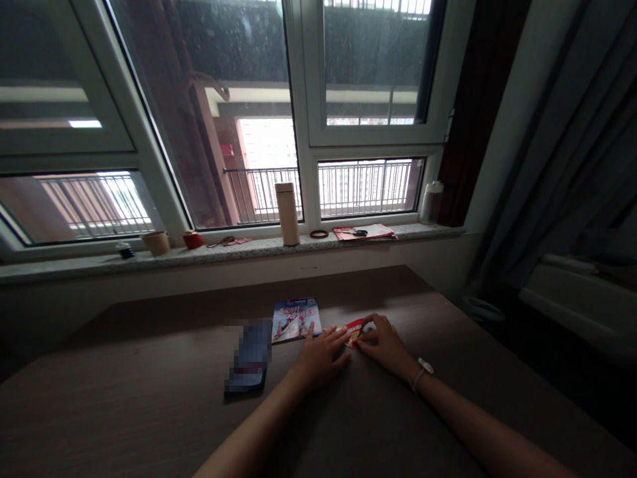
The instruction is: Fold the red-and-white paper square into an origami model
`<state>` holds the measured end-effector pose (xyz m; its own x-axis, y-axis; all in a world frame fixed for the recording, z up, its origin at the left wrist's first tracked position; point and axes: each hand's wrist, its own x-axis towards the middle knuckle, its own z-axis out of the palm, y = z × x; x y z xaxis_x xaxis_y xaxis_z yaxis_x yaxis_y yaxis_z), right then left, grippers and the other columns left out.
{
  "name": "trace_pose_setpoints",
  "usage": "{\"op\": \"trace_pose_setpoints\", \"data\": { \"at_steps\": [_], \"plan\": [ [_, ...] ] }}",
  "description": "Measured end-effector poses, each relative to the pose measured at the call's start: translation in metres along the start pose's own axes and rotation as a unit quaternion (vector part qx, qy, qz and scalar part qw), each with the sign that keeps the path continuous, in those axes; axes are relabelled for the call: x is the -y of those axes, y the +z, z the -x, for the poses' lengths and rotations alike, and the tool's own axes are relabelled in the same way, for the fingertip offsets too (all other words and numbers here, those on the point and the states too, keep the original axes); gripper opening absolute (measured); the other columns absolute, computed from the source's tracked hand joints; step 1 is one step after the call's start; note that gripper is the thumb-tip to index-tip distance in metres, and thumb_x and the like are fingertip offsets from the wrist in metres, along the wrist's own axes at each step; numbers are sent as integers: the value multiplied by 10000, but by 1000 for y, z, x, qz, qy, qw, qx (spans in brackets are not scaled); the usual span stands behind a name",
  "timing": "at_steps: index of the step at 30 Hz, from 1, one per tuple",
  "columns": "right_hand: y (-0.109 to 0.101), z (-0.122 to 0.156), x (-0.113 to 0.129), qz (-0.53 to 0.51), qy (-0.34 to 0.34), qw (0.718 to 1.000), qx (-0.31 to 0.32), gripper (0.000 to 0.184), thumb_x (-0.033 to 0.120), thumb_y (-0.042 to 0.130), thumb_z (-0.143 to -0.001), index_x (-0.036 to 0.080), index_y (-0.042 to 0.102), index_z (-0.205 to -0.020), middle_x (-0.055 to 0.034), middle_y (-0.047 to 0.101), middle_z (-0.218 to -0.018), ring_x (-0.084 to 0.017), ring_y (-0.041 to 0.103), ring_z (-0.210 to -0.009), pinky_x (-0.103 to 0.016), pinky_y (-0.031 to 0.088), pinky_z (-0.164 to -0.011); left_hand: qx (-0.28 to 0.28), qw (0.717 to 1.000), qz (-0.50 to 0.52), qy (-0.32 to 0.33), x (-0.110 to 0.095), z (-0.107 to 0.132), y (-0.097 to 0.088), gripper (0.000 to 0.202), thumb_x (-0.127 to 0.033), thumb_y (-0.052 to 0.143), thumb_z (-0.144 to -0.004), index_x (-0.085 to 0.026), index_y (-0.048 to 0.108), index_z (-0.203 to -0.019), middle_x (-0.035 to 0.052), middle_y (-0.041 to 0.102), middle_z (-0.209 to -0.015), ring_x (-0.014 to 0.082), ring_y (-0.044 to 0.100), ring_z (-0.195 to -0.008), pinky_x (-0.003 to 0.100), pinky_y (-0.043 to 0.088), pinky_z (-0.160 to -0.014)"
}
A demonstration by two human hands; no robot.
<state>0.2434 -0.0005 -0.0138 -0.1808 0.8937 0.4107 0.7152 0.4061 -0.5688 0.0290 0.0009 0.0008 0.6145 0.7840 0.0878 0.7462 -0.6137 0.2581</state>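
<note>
A small red and yellow paper lies on the dark wooden table between my two hands. My left hand rests flat on the table with its fingers stretched out, fingertips touching the paper's left side. My right hand lies over the paper's right side, fingers bent and pressing on it. A blue booklet lies just beyond my left hand. A dark phone lies to the left of my left hand.
On the stone windowsill stand a beige flask, a paper cup, a red pot, a bracelet, red papers with scissors and a white bottle. Dark curtains hang at right.
</note>
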Motion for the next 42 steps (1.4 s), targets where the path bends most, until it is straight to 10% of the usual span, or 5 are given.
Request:
{"op": "trace_pose_setpoints", "data": {
  "at_steps": [42],
  "plan": [
    [-2, -13, -11, 160, 132, 977, -44, 228, 397, 572, -893, 300, 765, -963, -91, 589, -1078, -268, 534, -1061, -386, 407, -885, 19, 1000, 13, -2, 0, 2, -3, 525, -505, 373, -976, -385, 322, -1484, -15, 338, -1562, 263, 263, -1463, 621, -88, -1166]
  ]
}}
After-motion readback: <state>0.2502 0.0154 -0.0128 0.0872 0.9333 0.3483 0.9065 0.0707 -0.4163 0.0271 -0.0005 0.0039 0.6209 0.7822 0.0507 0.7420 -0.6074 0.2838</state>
